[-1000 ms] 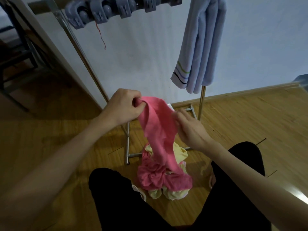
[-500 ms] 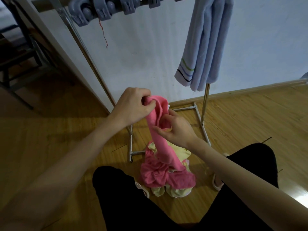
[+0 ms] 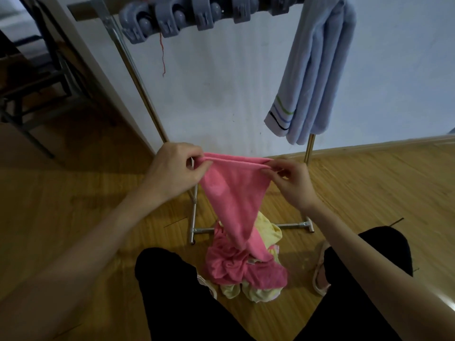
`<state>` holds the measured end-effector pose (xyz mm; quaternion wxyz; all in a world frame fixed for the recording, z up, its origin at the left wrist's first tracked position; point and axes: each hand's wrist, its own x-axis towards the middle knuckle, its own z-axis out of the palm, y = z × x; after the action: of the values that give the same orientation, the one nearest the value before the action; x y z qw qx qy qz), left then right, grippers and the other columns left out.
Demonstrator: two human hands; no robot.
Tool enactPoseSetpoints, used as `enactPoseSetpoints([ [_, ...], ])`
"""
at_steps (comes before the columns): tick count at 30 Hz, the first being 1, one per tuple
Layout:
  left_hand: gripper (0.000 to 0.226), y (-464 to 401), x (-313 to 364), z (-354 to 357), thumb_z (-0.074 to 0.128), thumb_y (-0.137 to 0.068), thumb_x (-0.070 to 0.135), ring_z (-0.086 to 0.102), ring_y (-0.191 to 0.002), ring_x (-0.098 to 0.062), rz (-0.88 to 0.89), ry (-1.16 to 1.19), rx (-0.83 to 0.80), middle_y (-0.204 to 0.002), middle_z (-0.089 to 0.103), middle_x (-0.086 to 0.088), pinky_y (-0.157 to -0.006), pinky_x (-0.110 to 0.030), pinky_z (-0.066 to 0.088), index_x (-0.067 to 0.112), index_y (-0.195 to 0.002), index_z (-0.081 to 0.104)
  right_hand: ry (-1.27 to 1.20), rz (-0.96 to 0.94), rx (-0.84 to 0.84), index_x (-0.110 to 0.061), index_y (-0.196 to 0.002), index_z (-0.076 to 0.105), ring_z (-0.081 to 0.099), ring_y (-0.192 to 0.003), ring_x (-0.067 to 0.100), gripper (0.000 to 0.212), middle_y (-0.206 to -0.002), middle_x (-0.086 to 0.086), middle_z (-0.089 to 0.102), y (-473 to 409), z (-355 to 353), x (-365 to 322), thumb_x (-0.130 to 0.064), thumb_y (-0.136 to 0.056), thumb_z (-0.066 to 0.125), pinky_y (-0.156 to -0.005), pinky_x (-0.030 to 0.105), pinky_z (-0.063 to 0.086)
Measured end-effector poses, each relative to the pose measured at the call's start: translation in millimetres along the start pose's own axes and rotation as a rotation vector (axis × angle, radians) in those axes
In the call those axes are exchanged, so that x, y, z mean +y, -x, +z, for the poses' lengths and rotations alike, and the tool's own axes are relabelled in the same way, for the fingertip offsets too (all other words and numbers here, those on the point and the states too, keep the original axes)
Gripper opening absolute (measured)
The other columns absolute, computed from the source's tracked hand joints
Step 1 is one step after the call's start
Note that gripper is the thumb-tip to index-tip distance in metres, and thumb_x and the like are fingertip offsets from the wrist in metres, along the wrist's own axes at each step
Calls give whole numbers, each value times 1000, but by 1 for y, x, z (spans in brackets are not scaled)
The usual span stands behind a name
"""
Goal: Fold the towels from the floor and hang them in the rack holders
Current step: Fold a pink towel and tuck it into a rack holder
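A pink towel hangs stretched between my hands, its lower end trailing down onto a heap on the floor. My left hand pinches its top left corner and my right hand pinches the top right corner. The heap of pink and pale yellow towels lies between my knees. Above, a row of grey rack holders sits on the metal rack's top bar. A light blue striped towel hangs folded from the right end of the rack.
The rack's metal base stands on the wood floor just beyond the heap, its slanted pole rising to the left. A white wall is behind it. Dark chair legs stand at far left. My black-clad knees frame the heap.
My hands have drawn apart, spreading the pink towel's top edge out flat between them; earlier it was bunched in a narrow strip near my left hand.
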<state>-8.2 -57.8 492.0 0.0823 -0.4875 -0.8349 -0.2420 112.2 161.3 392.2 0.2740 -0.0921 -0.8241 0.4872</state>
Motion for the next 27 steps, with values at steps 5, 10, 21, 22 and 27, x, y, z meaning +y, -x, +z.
enactPoseSetpoints([
  [5, 18, 14, -2, -11, 71, -80, 27, 59, -54, -7, 66, -40, 9, -66, 67, 2, -51, -23, 54, 10, -80, 75, -67, -40, -7, -4, -95, 73, 68, -82, 25, 12, -90, 13, 70, -20, -18, -14, -7, -83, 71, -75, 36, 57],
  [10, 36, 21, -4, -17, 58, -83, 41, 60, -64, -7, 109, 37, 3, -76, 68, 1, -57, -18, 53, 9, -87, 74, 3, -152, -47, -2, -96, 71, 67, -80, 25, 11, -87, 8, 70, -30, -28, -32, -6, -86, 67, -73, 38, 56],
  [21, 33, 15, -6, -11, 61, -85, 37, 62, -74, -9, 181, 72, 26, -83, 66, 0, -67, -24, 54, 5, -85, 69, 100, -185, -61, -12, -98, 65, 65, -83, 23, 13, -88, 5, 67, -36, -45, -36, -3, -90, 60, -76, 39, 56],
  [22, 34, 11, -5, -14, 60, -86, 38, 61, -74, -8, 175, 68, 59, -83, 65, 0, -67, -23, 53, 5, -85, 69, 108, -190, -50, -14, -98, 65, 65, -81, 23, 13, -87, 5, 66, -36, -46, -36, -4, -90, 61, -76, 36, 56],
  [27, 30, -15, 6, -32, 62, -85, 35, 61, -73, -13, 171, -15, 219, -82, 64, -3, -68, -27, 54, 5, -85, 68, 165, -259, 20, -8, -91, 68, 63, -71, 13, 4, -86, 2, 60, -48, -55, -44, -7, -87, 66, -67, 11, 48],
])
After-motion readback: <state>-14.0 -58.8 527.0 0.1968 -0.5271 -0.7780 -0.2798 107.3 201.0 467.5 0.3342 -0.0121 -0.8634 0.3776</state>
